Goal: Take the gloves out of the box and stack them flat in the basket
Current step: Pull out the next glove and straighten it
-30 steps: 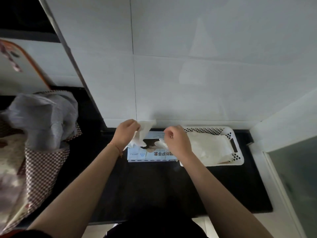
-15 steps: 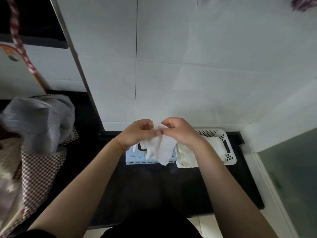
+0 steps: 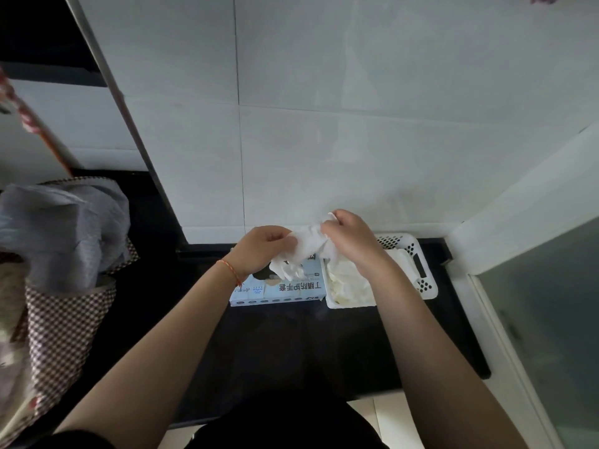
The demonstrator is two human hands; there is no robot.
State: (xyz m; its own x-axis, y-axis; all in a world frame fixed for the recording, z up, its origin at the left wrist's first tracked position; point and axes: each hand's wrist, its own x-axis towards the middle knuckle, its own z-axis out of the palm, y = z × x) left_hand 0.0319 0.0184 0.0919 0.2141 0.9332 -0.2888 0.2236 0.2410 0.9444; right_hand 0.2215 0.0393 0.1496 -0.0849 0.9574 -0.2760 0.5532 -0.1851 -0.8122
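A white glove (image 3: 306, 246) is stretched between my two hands above the box. My left hand (image 3: 259, 249) pinches its left end, and my right hand (image 3: 350, 241) pinches its right end a little higher. The glove's fingers hang down over the pale blue glove box (image 3: 291, 286), which lies on the black counter against the wall. To the right of the box stands the white perforated basket (image 3: 421, 280), holding a flat pile of white gloves (image 3: 348, 283). My right forearm crosses over the basket and hides part of the pile.
The black counter (image 3: 291, 345) runs from the white tiled wall to its front edge below my arms. At the left, grey cloth (image 3: 64, 228) lies over a checked fabric bag (image 3: 58, 325). A white frame and glass panel (image 3: 544, 319) border the right side.
The glove was pulled out of the box and taken by both hands. Since half a second ago my hands have moved apart, spreading it, with the right hand rising toward the wall.
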